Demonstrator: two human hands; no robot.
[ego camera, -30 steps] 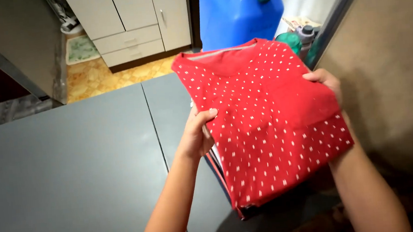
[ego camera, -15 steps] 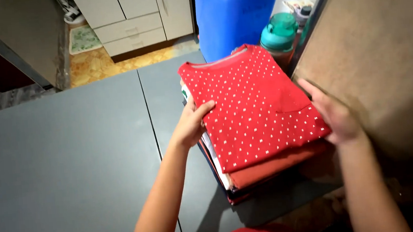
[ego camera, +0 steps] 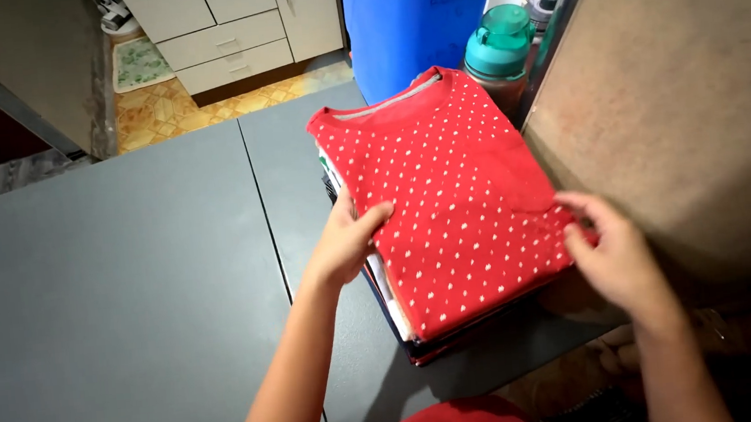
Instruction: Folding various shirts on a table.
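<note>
Folded red dotted shirt (ego camera: 451, 200) tops a stack on grey table (ego camera: 111, 297); both hands' grip open, touching its edges.

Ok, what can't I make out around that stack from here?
Head view only:
- Clothes under the red shirt: just their edges show; the shirt covers them, count unclear.
- Left hand fingertips: tucked into the stack's side.
- Bottle: lower part hidden behind the shirt.
- Blue container: cut off by the top edge.
- Right hand: whether it pinches or only touches the shirt's edge is unclear.
</note>
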